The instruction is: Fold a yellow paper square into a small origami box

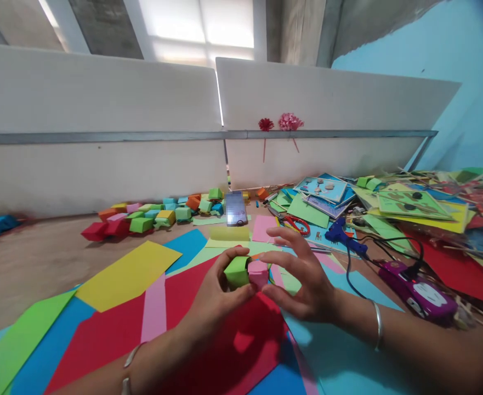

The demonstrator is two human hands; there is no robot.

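Folding seems done on 1 green paper cube (236, 272) and 1 pink paper cube (258, 274).
Left hand (215, 296) holds green one; right hand (307, 285) is spread wide; flat red paper sheet (233, 351) lies unfolded.

Sheets (101, 340) overlap toward the near edge of the work surface (27, 263); above them, between the left hand (220, 296) and right hand (305, 285), are 2 cubes (236, 273). Along the far edge, blocks (141, 224) lie left of the phone (236, 208), cards (322, 188) right of it. Farther right, the glue gun (342, 236) lies left of the power strip (416, 293). Behind stand 2 boards (101, 93).
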